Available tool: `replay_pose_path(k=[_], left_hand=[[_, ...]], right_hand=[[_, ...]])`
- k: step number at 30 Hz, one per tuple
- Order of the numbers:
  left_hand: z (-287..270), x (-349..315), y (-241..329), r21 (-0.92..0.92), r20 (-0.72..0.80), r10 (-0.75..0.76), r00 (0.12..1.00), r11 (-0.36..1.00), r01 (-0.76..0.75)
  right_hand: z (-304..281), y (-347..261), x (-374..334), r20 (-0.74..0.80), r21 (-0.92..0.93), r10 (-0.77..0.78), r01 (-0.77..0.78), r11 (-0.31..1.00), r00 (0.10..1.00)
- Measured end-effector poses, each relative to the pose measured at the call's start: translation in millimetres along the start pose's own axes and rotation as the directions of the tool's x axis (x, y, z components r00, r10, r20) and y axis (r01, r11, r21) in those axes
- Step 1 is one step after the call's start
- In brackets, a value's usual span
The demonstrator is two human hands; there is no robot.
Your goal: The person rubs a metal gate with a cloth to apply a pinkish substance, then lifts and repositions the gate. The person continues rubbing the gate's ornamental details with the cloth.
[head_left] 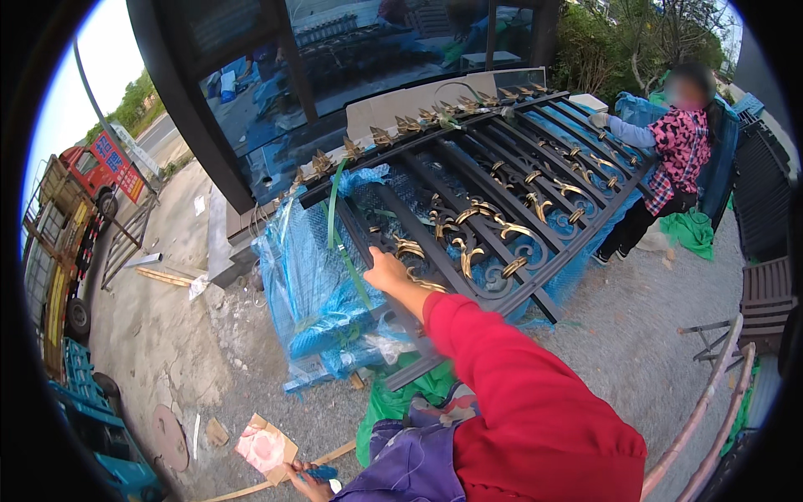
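A black metal fence panel (502, 192) with gold scrollwork and gold spear tips lies tilted on blue bubble wrap (309, 284). My right hand (390, 273), at the end of a red sleeve, reaches to the panel's near left side. Its fingers are closed at a black bar there, partly hidden. Low in the view my left hand (308, 483) grips a piece of cardboard (266, 450) smeared with pale pink stuff. A small blue thing (322, 473) shows at the same hand; its kind is unclear.
A co-worker (682, 142) in a pink checked top stands at the panel's far right, a gloved hand on it. Green straps (335, 209) hang at its left end. Green sheeting (410, 389) lies by my feet. Curved pinkish pipes (703, 410) stand at right. A truck (75, 217) is at left.
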State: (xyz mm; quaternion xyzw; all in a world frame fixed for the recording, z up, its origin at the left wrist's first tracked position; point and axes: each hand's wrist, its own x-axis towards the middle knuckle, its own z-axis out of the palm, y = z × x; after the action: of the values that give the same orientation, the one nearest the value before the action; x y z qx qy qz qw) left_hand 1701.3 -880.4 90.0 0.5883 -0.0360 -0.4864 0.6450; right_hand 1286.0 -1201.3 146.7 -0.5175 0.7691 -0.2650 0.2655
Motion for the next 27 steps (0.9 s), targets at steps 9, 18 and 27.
replay_pose_path(k=[9,18,27], left_hand=[[-28,61,30,-0.057,0.230,-0.096,0.968,0.992,0.112],[-57,92,31,0.115,0.414,-0.172,0.894,0.984,0.136],[-54,102,8,0.291,0.619,-0.324,0.715,0.941,0.175]], right_hand=[[-23,-1,-112,-0.134,-0.015,-0.078,0.076,0.997,0.988],[-32,83,-272,-0.253,0.025,-0.133,0.144,0.989,0.958],[-78,170,-479,-0.306,-0.088,-0.005,-0.023,0.996,0.952]])
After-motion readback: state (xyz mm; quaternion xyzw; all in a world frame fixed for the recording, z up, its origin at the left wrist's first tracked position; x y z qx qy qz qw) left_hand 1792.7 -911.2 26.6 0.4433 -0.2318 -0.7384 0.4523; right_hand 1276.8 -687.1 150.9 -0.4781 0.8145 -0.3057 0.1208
